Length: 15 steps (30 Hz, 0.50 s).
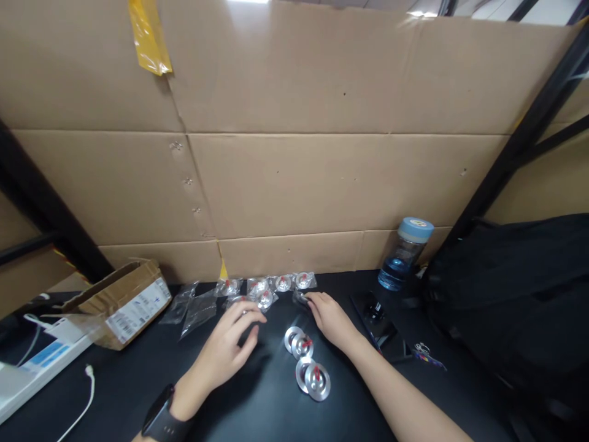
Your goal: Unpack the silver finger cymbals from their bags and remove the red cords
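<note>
right forearm (399, 387), if swung inward, could scatter loose discs (304, 363); left hand (233, 344): grip parted; right hand (331, 318): grip unclear, at a packet (299, 298).

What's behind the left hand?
Bagged silver discs show just beyond the left hand; its fingers partly cover one bag, so whatever lies fully behind them can't be seen.

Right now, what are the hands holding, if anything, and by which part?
The right hand is at the right edge of a small shiny piece; whether it is gripped cannot be told. The left hand is open, with nothing visible in it.
</note>
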Tool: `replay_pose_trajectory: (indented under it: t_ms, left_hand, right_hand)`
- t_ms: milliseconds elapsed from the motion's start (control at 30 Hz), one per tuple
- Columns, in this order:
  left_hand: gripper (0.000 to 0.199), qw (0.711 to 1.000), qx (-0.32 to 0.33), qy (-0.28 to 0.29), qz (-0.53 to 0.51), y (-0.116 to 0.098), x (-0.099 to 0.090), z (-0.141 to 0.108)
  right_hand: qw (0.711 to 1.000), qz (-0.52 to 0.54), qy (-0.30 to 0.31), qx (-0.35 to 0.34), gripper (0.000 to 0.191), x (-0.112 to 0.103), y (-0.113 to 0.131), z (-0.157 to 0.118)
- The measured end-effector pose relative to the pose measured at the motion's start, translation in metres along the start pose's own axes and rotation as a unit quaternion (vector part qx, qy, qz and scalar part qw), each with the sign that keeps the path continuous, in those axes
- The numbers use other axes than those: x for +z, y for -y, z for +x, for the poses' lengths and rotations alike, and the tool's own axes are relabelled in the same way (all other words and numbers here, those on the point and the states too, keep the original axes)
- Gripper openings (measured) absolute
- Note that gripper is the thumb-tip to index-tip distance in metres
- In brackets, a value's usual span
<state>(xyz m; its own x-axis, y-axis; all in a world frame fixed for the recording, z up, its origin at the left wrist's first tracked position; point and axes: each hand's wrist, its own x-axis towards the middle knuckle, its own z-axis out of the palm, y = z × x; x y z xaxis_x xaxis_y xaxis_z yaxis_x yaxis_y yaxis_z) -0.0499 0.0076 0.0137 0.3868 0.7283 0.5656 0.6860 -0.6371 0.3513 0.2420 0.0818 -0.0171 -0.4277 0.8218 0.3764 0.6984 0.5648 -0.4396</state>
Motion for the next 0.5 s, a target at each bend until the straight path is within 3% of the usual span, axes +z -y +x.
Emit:
replay_pose_trajectory:
  t_ms: [100,200,367,500]
  left_hand:
    - [0.024,0.998,0.007,0.063,-0.009,-0.006,-0.001,0.000]
    - [0.029,0.997,0.002,0.078,-0.018,-0.008,0.002,-0.002]
    - [0.060,0.995,0.002,0.101,-0.020,-0.020,0.013,-0.003]
    - [0.060,0.990,-0.002,0.131,-0.053,-0.029,0.016,-0.003]
  right_hand:
    - [0.997,0.060,-0.050,0.017,0.031,-0.006,-0.005,-0.001]
    - [0.992,0.082,-0.096,-0.008,0.026,-0.018,-0.001,-0.006]
    - [0.983,0.064,-0.110,-0.135,0.023,-0.031,0.032,-0.018]
    - [0.978,0.067,-0.101,-0.167,0.024,-0.026,0.055,-0.026]
